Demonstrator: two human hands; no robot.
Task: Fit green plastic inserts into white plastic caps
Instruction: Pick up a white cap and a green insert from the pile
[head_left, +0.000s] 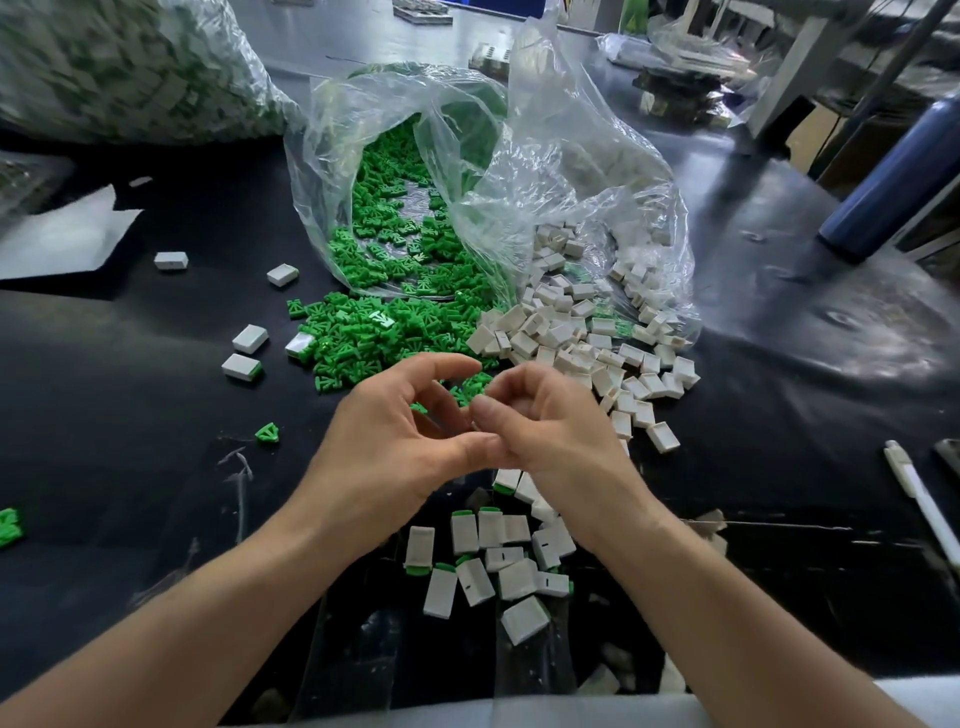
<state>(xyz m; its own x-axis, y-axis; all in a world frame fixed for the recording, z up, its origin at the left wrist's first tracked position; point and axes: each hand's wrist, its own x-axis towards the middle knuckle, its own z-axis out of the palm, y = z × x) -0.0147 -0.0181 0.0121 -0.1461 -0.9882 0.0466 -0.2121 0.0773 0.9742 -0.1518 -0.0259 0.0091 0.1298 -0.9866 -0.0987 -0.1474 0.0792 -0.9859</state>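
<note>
My left hand (395, 441) and my right hand (545, 431) meet over the black table (156, 395), just in front of the parts. The left index finger and thumb curve in a wide arc with nothing visible between them, and the thumb tip touches the right hand. The right hand's fingers are curled in tight, and whatever lies inside them is hidden. Loose green inserts (374, 332) spill from a clear bag (374, 156). To their right, white caps (571, 343) spill from a second bag (597, 171). Caps with green inserts fitted (483, 561) lie below my hands.
A large bag of green-and-white parts (114, 67) stands at the back left. Single caps (250, 339) and stray inserts (267, 432) dot the left side. A dark blue bottle (893, 171) stands at the right, with a white pen (919, 499) near the right edge.
</note>
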